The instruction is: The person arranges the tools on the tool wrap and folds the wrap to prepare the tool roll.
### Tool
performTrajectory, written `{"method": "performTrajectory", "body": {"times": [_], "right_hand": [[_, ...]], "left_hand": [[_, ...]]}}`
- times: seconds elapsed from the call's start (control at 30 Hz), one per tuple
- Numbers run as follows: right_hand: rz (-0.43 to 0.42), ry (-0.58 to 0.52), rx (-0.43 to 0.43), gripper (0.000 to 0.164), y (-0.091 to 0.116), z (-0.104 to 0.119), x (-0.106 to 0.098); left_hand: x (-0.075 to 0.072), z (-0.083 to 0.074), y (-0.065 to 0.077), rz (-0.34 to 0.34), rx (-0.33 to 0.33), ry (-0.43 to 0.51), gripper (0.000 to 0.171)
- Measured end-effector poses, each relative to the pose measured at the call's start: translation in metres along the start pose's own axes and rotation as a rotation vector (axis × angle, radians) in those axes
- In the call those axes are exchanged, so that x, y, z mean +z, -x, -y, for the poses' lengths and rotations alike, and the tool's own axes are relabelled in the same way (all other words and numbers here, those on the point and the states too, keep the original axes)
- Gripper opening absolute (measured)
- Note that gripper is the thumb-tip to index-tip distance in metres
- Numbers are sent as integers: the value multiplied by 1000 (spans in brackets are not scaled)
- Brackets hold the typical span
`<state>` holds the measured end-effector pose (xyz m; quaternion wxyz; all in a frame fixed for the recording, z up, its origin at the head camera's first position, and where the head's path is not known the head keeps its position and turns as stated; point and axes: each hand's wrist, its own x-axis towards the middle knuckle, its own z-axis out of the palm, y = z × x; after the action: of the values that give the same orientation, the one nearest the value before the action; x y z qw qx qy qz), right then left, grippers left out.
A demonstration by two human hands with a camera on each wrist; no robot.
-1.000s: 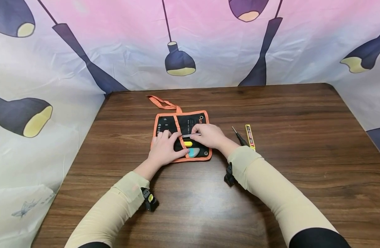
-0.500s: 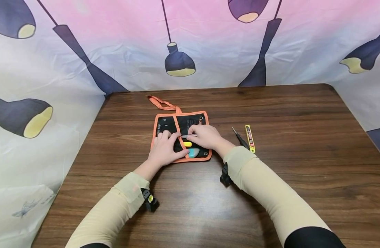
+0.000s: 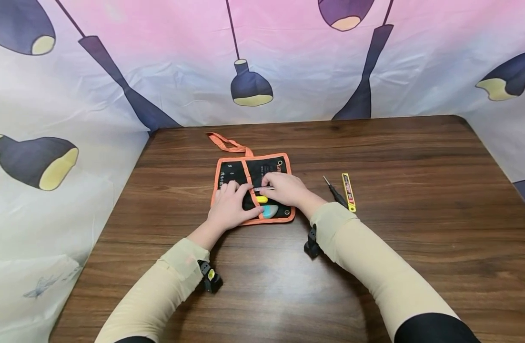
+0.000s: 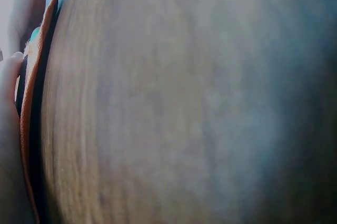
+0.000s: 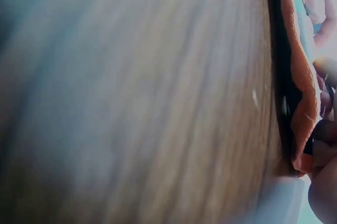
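Observation:
A black tool pouch (image 3: 256, 166) with orange trim lies unrolled on the table, an orange band running across its middle. My left hand (image 3: 229, 204) rests spread on its left half, index fingertip and thumb at the band. With thumb and fingers my right hand (image 3: 286, 189) pinches a thin silver-grey tool (image 3: 263, 188), whose left end is at the band; its kind is too small to tell. Below it, a yellow-ended tool (image 3: 261, 199) and a teal and grey tool (image 3: 269, 211) stick out from the band. Both wrist views catch the pouch's orange edge (image 4: 32, 71) beside the fingers.
Right of the pouch lie a black-handled screwdriver (image 3: 337, 194) and a flat yellow case (image 3: 348, 192). An orange tie strap (image 3: 226, 144) trails from the pouch's far edge. Behind the wooden table (image 3: 408, 157) hangs a curtain printed with lamps (image 3: 297, 66).
My right hand has moved a little left toward the band, and less of the silver-grey tool shows between them. My left hand has stayed in place on the pouch.

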<state>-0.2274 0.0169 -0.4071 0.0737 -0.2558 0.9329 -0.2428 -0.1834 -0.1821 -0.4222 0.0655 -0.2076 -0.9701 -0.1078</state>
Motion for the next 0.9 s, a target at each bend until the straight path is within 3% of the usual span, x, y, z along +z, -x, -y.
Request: {"method": "performTrajectory", "body": {"times": [0.2, 0.57, 0.9], "right_hand": [[11, 39, -8, 22, 10, -6, -7], [15, 3, 36, 25, 24, -26, -19], [1, 22, 50, 21, 29, -29, -23]], "left_hand": [[0, -2, -1, 5, -12, 3, 74], [-1, -1, 0, 22, -21, -7, 75], [0, -1, 0, 4, -14, -10, 74]]}}
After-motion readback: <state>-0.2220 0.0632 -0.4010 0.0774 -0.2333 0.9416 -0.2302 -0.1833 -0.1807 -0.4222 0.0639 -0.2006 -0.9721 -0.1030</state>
